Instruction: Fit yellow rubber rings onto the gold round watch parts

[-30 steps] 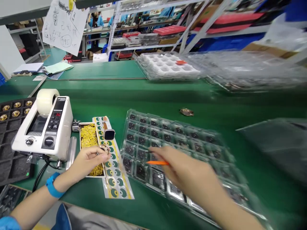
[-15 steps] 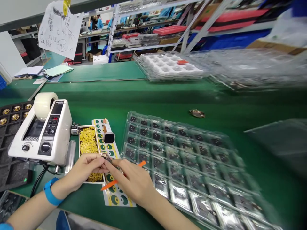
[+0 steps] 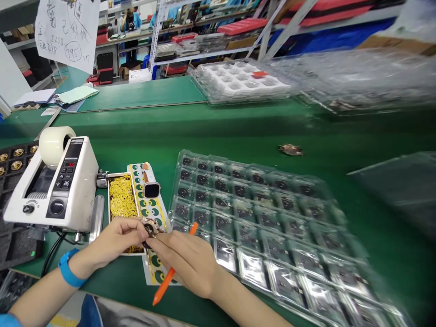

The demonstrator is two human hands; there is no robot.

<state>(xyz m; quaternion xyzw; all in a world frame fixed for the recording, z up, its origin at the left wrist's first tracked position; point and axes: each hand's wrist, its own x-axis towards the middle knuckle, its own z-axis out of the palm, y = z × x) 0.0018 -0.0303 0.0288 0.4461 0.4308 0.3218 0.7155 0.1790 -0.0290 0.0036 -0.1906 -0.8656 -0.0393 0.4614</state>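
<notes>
My left hand point(image 3: 124, 237) pinches a small round part point(image 3: 150, 228), dark with coppery metal pieces, between thumb and fingers. My right hand point(image 3: 190, 263) has its fingertips against the lower side of that part. An orange pen-like tool point(image 3: 164, 287) passes through my right hand, its tip slanting down to the left. Just beyond my left hand is a narrow white box point(image 3: 134, 193) of yellow ring-like pieces point(image 3: 121, 200). Beside it, a smartwatch point(image 3: 151, 190) lies on a sheet of green and yellow stickers point(image 3: 156, 212).
A white tape dispenser point(image 3: 75, 175) stands left, by a black foam tray point(image 3: 10, 195) with gold round parts. Clear plastic trays point(image 3: 177, 181) of dark parts spread right. Behind lie a loose metallic part point(image 3: 291, 150) and white blister trays point(image 3: 238, 93). A person point(image 3: 131, 22) is far off.
The orange tool has swung steeper in my right hand, its tip lower. More of the round part shows between my fingers. The view has shifted slightly.
</notes>
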